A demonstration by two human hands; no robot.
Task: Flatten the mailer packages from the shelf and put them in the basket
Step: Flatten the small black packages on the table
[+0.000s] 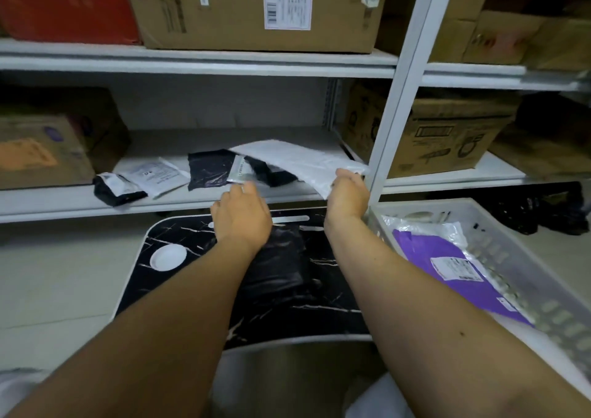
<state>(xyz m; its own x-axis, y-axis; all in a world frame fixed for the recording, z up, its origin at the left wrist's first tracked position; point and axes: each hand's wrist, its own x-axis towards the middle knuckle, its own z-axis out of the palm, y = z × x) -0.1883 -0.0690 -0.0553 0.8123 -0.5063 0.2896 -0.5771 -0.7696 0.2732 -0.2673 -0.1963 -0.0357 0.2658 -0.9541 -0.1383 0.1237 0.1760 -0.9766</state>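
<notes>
One view only, head-worn, wide-angle, tipped forward and down. It sits close over the worktop (pixel 179 289) at 6 o'clock, facing the shelf (pixel 198 64) at 12, with the basket (pixel 499 245) at 3 o'clock.

White metal shelving (pixel 198 62) fills the view, with an upright post (pixel 403 81) dividing two bays. Brown cardboard boxes (pixel 256 8) stand on the upper board beside a red box (pixel 64 1); more cartons (pixel 425 133) sit on the lower boards at right and another carton (pixel 48 149) at far left. Behind the shelves the wall (pixel 208 101) is plain and pale. The floor (pixel 64 273) is light tile. A black marble-patterned counter (pixel 319 305) with a white rim stands low in front.
</notes>
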